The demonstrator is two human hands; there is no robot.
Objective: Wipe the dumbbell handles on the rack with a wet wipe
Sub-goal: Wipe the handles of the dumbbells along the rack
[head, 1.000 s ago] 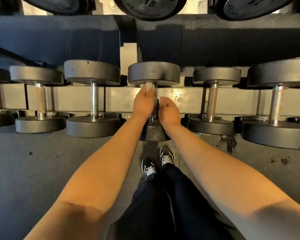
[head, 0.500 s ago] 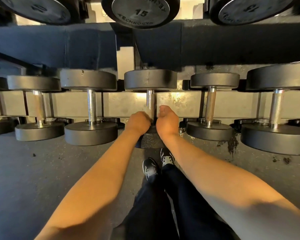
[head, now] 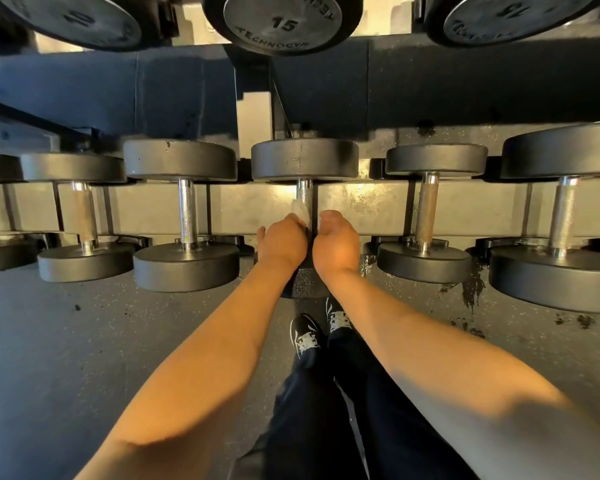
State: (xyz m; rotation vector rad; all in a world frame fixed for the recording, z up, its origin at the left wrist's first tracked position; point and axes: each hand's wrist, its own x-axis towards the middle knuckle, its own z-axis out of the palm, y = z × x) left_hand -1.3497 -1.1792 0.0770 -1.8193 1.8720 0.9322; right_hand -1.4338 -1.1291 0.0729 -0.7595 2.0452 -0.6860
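The middle dumbbell (head: 304, 159) lies on the lower rack (head: 361, 206) with its knurled chrome handle (head: 304, 192) pointing toward me. My left hand (head: 283, 244) grips a white wet wipe (head: 300, 211) against the left side of the handle, near its closer end. My right hand (head: 336, 242) sits at the right of the handle's near end with curled fingers, on the dumbbell's closer head. Both hands hide that head and the lower part of the handle.
Neighbouring dumbbells lie parallel on the same tier: two on the left (head: 186, 216) (head: 84, 216) and two on the right (head: 426, 209) (head: 563, 216). Larger dumbbells, one marked 15 (head: 283, 22), overhang from the upper tier. My shoes (head: 305, 336) stand on the grey rubber floor.
My left hand slid the wipe from the far end of the handle down to the near end, then slightly back up. My right hand stayed at the near end.
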